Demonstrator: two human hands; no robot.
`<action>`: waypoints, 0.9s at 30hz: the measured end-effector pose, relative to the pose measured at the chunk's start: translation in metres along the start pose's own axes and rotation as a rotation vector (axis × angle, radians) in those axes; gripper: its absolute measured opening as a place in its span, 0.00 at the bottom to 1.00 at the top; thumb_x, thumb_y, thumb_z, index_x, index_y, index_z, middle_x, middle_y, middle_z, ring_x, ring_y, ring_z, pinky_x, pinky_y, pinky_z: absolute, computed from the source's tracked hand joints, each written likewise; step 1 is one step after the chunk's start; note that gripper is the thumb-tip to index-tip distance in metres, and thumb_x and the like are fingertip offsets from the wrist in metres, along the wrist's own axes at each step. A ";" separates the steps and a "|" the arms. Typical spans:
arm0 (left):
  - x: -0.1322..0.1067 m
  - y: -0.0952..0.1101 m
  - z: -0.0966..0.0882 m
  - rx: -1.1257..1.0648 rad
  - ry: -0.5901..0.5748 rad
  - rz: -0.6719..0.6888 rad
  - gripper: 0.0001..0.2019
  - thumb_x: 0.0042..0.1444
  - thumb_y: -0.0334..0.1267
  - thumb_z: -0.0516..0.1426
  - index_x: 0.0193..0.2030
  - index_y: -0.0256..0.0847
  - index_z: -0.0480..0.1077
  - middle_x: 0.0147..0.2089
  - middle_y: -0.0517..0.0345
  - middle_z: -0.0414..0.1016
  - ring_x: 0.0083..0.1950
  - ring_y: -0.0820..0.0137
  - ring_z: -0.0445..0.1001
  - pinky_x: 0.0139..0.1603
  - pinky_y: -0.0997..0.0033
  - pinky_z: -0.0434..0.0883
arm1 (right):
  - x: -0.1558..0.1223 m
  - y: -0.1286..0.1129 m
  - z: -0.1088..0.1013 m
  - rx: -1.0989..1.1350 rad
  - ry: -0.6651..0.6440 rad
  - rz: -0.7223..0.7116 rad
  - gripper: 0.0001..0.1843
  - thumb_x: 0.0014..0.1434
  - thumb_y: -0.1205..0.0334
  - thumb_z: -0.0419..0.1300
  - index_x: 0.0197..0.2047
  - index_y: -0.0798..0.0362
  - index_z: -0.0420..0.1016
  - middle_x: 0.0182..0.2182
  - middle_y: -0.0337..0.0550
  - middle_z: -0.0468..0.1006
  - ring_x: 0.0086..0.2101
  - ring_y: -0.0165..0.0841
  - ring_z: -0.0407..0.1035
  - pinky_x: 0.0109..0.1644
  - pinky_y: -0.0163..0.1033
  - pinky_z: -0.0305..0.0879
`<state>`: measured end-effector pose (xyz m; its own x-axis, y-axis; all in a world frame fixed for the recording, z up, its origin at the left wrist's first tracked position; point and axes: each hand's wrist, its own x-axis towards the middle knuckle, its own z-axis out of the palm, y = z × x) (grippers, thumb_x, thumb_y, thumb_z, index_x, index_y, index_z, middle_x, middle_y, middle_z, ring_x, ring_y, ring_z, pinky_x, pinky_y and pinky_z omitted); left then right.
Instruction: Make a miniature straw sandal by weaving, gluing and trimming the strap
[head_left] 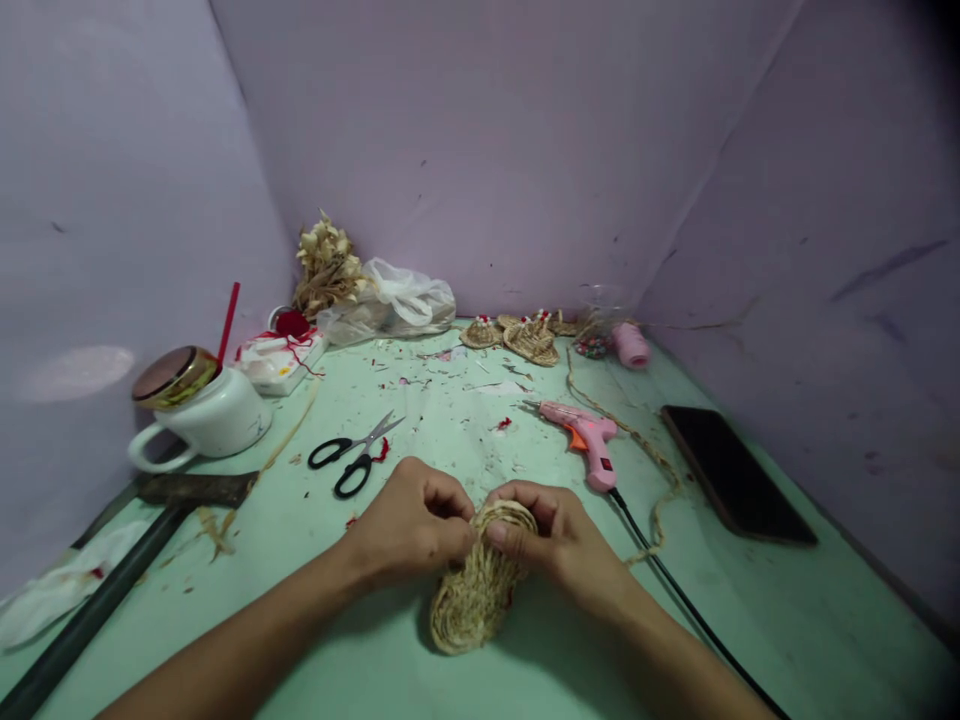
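Note:
An oval piece of coiled jute rope [474, 595], shaped like a small shoe sole, lies on the pale green table [787, 620]. My left hand [411, 522] is closed and pinches its far edge from the left. My right hand [546, 532] is closed too, gripping the same far edge from the right, thumb pressed on the coil. The two hands almost touch above the piece.
Black-handled scissors [352, 458] lie left of my hands. A pink glue gun [586, 440] with a black cord, a loose jute cord [652, 470] and a dark phone [735, 472] lie to the right. A white cup [202, 410], a hammer [112, 560], finished jute pieces [525, 335] and a plastic bag [397, 300] sit further off.

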<state>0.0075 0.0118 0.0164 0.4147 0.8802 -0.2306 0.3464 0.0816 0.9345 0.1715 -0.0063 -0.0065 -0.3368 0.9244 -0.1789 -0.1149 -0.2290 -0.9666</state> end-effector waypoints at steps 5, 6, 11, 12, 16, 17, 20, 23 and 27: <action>0.004 -0.006 -0.004 -0.126 -0.100 -0.081 0.05 0.30 0.29 0.52 0.15 0.34 0.69 0.10 0.66 0.59 0.13 0.80 0.53 0.14 0.78 0.50 | 0.001 0.008 0.000 0.107 -0.105 0.065 0.18 0.38 0.54 0.69 0.27 0.58 0.72 0.21 0.38 0.71 0.22 0.26 0.63 0.27 0.32 0.57; 0.005 -0.008 -0.004 -0.165 -0.112 -0.082 0.05 0.30 0.28 0.52 0.15 0.34 0.69 0.10 0.66 0.58 0.13 0.80 0.53 0.14 0.79 0.50 | 0.001 0.009 -0.001 0.125 -0.123 0.068 0.18 0.38 0.54 0.69 0.28 0.58 0.72 0.21 0.38 0.71 0.23 0.26 0.63 0.27 0.32 0.57; 0.006 -0.014 0.000 -0.326 -0.153 -0.121 0.04 0.26 0.28 0.53 0.14 0.33 0.69 0.09 0.66 0.58 0.13 0.82 0.51 0.14 0.79 0.47 | 0.002 0.012 -0.006 0.143 -0.202 0.094 0.18 0.39 0.55 0.69 0.28 0.58 0.71 0.22 0.38 0.71 0.22 0.25 0.63 0.25 0.31 0.56; 0.007 -0.014 0.000 -0.331 -0.143 -0.144 0.04 0.26 0.28 0.54 0.14 0.33 0.69 0.09 0.67 0.57 0.12 0.82 0.50 0.13 0.80 0.46 | 0.003 0.013 -0.006 0.132 -0.193 0.095 0.17 0.39 0.55 0.69 0.28 0.58 0.71 0.21 0.38 0.71 0.21 0.25 0.62 0.24 0.31 0.56; 0.006 -0.011 0.000 -0.276 -0.010 -0.200 0.03 0.30 0.31 0.55 0.17 0.35 0.68 0.09 0.65 0.60 0.11 0.80 0.55 0.11 0.80 0.51 | 0.003 0.012 -0.003 0.042 -0.052 0.020 0.17 0.44 0.54 0.65 0.34 0.56 0.70 0.24 0.38 0.72 0.23 0.28 0.64 0.26 0.33 0.60; 0.006 -0.010 0.001 -0.256 0.026 -0.209 0.03 0.31 0.31 0.55 0.17 0.35 0.68 0.09 0.64 0.62 0.11 0.78 0.58 0.11 0.80 0.54 | 0.002 0.012 -0.002 -0.033 0.030 -0.033 0.17 0.46 0.55 0.63 0.37 0.55 0.70 0.26 0.39 0.73 0.25 0.30 0.66 0.28 0.35 0.62; 0.004 -0.005 0.004 -0.200 0.093 -0.238 0.03 0.34 0.32 0.55 0.18 0.35 0.68 0.11 0.61 0.66 0.13 0.77 0.61 0.14 0.78 0.60 | -0.001 0.015 0.002 -0.422 0.320 -0.330 0.15 0.50 0.61 0.60 0.43 0.53 0.69 0.35 0.44 0.74 0.35 0.35 0.68 0.39 0.41 0.65; 0.002 -0.003 0.008 -0.206 0.132 -0.243 0.03 0.35 0.32 0.55 0.19 0.35 0.69 0.12 0.61 0.67 0.13 0.77 0.63 0.15 0.77 0.62 | -0.004 0.021 0.005 -0.707 0.389 -0.644 0.14 0.55 0.67 0.55 0.46 0.52 0.68 0.42 0.47 0.73 0.43 0.37 0.67 0.46 0.42 0.63; 0.001 -0.005 0.007 -0.329 0.081 -0.193 0.04 0.34 0.33 0.56 0.19 0.33 0.70 0.12 0.60 0.68 0.14 0.76 0.64 0.15 0.78 0.63 | -0.002 0.022 0.005 -0.666 0.282 -0.640 0.14 0.58 0.69 0.50 0.48 0.51 0.65 0.44 0.47 0.71 0.45 0.35 0.65 0.48 0.41 0.62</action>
<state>0.0119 0.0091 0.0099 0.2957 0.8672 -0.4007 0.1175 0.3833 0.9161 0.1650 -0.0145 -0.0269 -0.1477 0.8730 0.4648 0.3842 0.4837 -0.7864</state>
